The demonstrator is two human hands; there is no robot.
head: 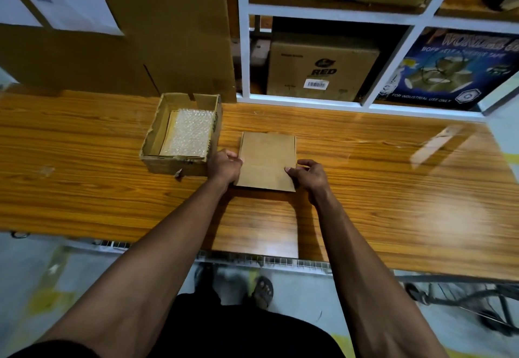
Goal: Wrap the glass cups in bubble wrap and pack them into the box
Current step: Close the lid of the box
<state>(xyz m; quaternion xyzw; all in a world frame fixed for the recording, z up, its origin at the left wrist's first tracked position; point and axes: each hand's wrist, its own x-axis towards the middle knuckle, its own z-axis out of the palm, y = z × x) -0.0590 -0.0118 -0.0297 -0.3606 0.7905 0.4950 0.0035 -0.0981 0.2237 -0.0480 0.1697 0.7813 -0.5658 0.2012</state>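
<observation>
1. Head view: I see a wooden surface (365,189) with both bare forearms reaching forward over its near edge.
2. A flat piece of cardboard (266,158), likely a folded box, lies at the middle of the surface, squarely between the two hands.
3. Left hand (226,165): at the left edge of the flat cardboard, fingers curled round that edge. Grip is holding the cardboard.
4. Right hand (307,173): at the right edge of the cardboard near its front corner, fingertips and thumb pinching the edge. Grip is likewise holding the cardboard.
5. An open box (153,136) stands just left of the flat cardboard, close beside the left hand. Its top edges are torn and ragged.
6. Inside the open box a bundle of bubble wrap (189,133) lies against the right wall. I cannot tell what it holds. A flat cardboard insert shows along its left side.
7. Behind the open box a tall brown carton (168,34) stands at the back of the surface, with white paper labels at upper left.
8. Right rear: a white shelf (331,9) carrying brown cartons, one marked "RED" (323,68), and a dark blue printed box (455,68).
9. Below the surface edge: the floor and one sandalled foot (264,290).
</observation>
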